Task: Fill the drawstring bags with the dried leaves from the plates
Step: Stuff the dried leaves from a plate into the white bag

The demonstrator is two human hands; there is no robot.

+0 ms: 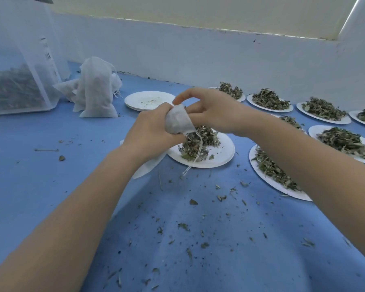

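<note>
The left hand (150, 131) grips a white drawstring bag (178, 120) above a plate (221, 153) heaped with dried leaves (198, 142). The right hand (211, 110) pinches the bag's mouth, fingers curled. More leaf-laden plates (270, 109) stand to the right; filled bags (95, 89) lean beside a clear tub (19, 87) of leaves.

Both hands (154, 131) on drawstring bag (178, 121) above plate (221, 152)

white drawstring bag (178, 120) | held above leaf plate (219, 155) (cord dangling)
</note>
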